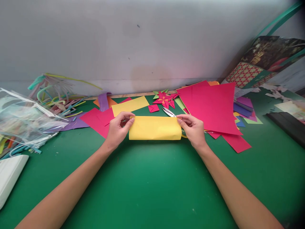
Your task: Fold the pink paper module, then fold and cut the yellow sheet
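A sheet of yellow paper (155, 128), bent over along its length, is stretched between my two hands above the green table. My left hand (119, 128) pinches its upper left corner between thumb and fingers. At the upper right corner, my right hand (193, 128) grips it the same way. Behind the paper lies a pair of scissors (169, 112), blades pointing up and left; their yellow handle is mostly hidden by the paper and my right hand. Just beyond are a small folded red paper square (153, 108) and a red folded-paper star (164, 99).
Large red sheets (209, 108) lie at the right, with a dark flat object (288, 127) farther out. Flat yellow paper (130, 106) and red pieces (95, 121) are at the left, near a clear plastic bag (26, 111) and colourful straws (69, 106). A patterned bag (250, 73) leans against the wall.
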Demonstrator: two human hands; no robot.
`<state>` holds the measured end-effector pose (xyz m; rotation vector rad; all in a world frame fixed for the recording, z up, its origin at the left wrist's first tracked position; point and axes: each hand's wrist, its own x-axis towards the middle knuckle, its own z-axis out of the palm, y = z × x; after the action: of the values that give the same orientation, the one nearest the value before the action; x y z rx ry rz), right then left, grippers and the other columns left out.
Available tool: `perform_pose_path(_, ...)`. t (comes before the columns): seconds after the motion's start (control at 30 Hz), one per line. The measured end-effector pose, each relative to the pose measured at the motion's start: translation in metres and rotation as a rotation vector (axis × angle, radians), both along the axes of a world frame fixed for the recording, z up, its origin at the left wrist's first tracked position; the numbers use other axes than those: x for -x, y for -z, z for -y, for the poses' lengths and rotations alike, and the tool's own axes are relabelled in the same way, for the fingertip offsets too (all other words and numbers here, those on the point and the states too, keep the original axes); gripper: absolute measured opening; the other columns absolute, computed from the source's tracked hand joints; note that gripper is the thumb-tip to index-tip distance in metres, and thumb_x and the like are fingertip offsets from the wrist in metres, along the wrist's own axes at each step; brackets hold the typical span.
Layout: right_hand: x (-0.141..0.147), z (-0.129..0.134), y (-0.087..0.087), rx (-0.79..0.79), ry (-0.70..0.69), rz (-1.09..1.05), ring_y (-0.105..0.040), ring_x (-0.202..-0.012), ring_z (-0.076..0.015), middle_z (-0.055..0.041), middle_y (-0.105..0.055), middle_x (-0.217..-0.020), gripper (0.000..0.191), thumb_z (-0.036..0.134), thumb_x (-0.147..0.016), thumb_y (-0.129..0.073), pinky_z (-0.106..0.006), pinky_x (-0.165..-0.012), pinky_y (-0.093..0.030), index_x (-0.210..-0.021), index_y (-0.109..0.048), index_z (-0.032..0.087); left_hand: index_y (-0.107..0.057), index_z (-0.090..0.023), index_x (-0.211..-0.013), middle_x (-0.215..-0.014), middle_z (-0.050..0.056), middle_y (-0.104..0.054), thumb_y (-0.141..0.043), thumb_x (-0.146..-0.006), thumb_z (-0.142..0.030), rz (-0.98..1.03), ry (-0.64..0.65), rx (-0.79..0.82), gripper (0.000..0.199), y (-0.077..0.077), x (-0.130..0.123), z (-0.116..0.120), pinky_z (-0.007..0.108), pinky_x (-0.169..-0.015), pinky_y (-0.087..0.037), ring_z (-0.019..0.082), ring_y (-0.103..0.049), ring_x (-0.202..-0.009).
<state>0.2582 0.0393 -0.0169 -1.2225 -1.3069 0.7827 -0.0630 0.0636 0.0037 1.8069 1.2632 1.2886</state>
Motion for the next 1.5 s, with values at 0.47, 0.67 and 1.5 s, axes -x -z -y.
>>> perform_pose_path(0.47, 0.0006, -0.0003, -0.0016, 0.002, 0.000, -0.028, -0.078, -0.089, -0.0245, -0.0053, -0.082, -0.094, 0.023, 0.042, -0.088, -0.080, -0.037, -0.081, -0.063, -0.103, -0.081, 0.025, -0.069, -0.022, -0.105, -0.086, 0.002, -0.061, -0.070, -0.094, -0.036, 0.022, -0.006, -0.009, 0.018, -0.0005, -0.0014, 0.0002, 0.026, -0.066, -0.049, 0.015, -0.059, -0.077)
perform_pose_path(0.67, 0.0006, 0.0002, -0.0013, 0.013, -0.014, -0.048, -0.077, -0.085, -0.0240, -0.0048, -0.080, -0.089, 0.025, 0.043, -0.089, -0.079, -0.036, -0.078, -0.061, -0.107, -0.080, 0.026, -0.069, -0.022, -0.105, -0.086, 0.002, -0.062, -0.070, -0.094, -0.036, 0.028, -0.011, -0.001, 0.018, 0.0006, -0.0007, -0.0001, 0.026, -0.066, -0.049, 0.015, -0.060, -0.077)
perform_pose_path(1.5, 0.0012, 0.0019, -0.0048, -0.007, 0.005, 0.023, -0.077, -0.084, -0.0234, -0.0048, -0.081, -0.091, 0.020, 0.040, -0.090, -0.077, -0.034, -0.076, -0.061, -0.104, -0.081, 0.025, -0.069, -0.021, -0.104, -0.086, 0.002, -0.064, -0.070, -0.093, -0.035, 0.014, -0.011, 0.016, 0.017, 0.0004, 0.0010, -0.0020, 0.026, -0.065, -0.049, 0.016, -0.061, -0.077)
